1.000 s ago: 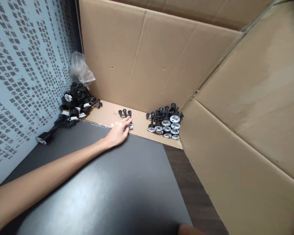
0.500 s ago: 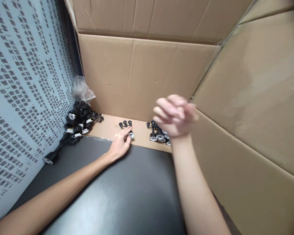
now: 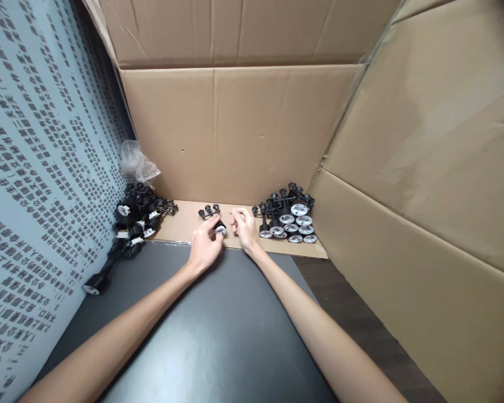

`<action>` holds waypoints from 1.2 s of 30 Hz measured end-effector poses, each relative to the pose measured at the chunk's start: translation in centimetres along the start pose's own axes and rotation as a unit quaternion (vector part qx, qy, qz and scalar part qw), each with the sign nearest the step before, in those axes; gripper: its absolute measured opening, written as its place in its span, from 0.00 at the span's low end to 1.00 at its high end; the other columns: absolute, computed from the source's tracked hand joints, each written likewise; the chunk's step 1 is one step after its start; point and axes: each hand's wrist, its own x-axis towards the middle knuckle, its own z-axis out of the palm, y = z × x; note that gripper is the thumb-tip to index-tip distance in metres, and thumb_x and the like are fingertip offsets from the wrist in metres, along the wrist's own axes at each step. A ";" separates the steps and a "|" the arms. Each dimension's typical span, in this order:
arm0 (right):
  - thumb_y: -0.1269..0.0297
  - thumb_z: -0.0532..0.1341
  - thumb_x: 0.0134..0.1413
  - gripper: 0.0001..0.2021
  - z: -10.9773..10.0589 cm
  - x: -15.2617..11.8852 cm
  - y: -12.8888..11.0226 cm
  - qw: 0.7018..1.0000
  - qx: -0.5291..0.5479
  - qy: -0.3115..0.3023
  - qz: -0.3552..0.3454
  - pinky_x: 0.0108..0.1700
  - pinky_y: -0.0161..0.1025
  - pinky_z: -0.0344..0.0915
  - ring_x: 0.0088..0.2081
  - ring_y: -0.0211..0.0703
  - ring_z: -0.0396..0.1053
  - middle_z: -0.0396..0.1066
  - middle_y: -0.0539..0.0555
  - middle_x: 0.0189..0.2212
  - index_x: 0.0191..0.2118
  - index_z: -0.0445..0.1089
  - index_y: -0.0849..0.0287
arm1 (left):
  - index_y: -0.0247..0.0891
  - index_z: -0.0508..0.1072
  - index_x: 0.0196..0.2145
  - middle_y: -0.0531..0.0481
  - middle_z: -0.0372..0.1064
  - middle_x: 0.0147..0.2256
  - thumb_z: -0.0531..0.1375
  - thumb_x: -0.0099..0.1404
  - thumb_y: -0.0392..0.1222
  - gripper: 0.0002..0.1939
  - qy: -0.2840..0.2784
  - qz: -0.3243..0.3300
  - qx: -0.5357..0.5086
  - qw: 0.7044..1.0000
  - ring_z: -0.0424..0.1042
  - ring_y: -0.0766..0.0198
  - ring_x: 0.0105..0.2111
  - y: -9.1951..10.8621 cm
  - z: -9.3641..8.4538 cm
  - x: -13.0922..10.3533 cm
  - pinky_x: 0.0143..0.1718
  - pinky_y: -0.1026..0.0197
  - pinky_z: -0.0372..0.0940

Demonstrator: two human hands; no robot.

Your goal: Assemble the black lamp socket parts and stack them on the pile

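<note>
Apparently steadying it, the left hand (image 3: 204, 244) grasps a three-headed black lamp (image 3: 220, 229), likely calling for precise fingerwork, while the right hand (image 3: 244, 228) curls just beside, contents unclear.

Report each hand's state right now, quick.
Left hand: partly curled, touching the black piece with the white base; firm grip can't be told.
Right hand: curled; whether it holds anything can't be told.

This looks like a makeshift workshop bench (image 3: 222, 319). Cardboard walls (image 3: 243, 129) rise at twelve and three o'clock; similar black fittings (image 3: 299, 210) lie in batches.
</note>
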 end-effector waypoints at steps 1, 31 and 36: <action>0.43 0.55 0.55 0.19 -0.2 -0.2 0.1 1.000 0.014 0.002 0.016 0.21 0.32 0.54 0.20 0.34 0.59 0.63 0.46 0.23 0.36 0.61 0.55 | 0.34 0.72 0.55 0.42 0.67 0.58 0.55 0.59 0.28 0.26 -0.001 -0.001 -0.002 1.000 0.65 0.56 0.60 0.0 0.0 0.0 0.63 0.52 0.58; 0.51 0.75 0.28 0.22 -1.5 -2.7 -1.6 0.984 0.126 -0.066 0.111 0.27 0.35 0.68 0.23 0.39 0.71 0.72 0.50 0.21 0.27 0.71 0.61 | 0.36 0.71 0.56 0.41 0.70 0.55 0.58 0.63 0.39 0.23 -0.046 -0.025 -0.159 0.986 0.73 0.53 0.52 -0.7 0.4 0.0 0.57 0.49 0.65; 0.51 0.75 0.29 0.21 -1.5 -2.8 -1.6 0.985 0.125 -0.066 0.104 0.28 0.36 0.69 0.23 0.39 0.71 0.72 0.50 0.20 0.27 0.71 0.61 | 0.35 0.71 0.56 0.40 0.69 0.56 0.57 0.64 0.40 0.23 -0.042 -0.019 -0.147 0.988 0.72 0.54 0.53 -0.7 0.4 0.0 0.57 0.49 0.66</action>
